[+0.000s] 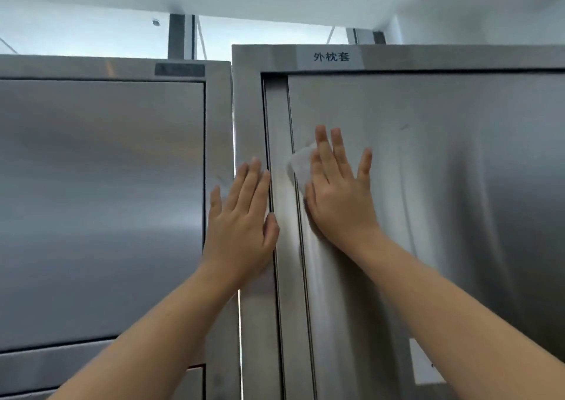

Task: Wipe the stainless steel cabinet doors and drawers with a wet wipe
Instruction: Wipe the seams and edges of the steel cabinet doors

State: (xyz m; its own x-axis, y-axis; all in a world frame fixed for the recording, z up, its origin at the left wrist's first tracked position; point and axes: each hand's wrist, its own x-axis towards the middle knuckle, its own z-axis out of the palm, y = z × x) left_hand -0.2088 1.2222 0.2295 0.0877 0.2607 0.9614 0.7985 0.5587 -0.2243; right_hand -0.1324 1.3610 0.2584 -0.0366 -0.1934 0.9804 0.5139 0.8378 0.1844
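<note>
Two hands lay flat on the steel cabinet front, one pressing a wet wipe.
The left hand (241,216), fingers straight and close together, rested on the frame upright (250,118) just left of the door (443,185). The right hand (339,198), fingers spread, pressed the white wet wipe (301,162) against that door near its left edge. Above the door sat a printed label (331,56); further left stood another cabinet door (101,201).

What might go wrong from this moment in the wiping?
The wipe sticks out from under the right hand's flat fingers at the door's left edge; it may bunch or slip free. The bare left hand presses the frame, likely leaving prints. It lies by the door seam and might get pinched if the door moves.
</note>
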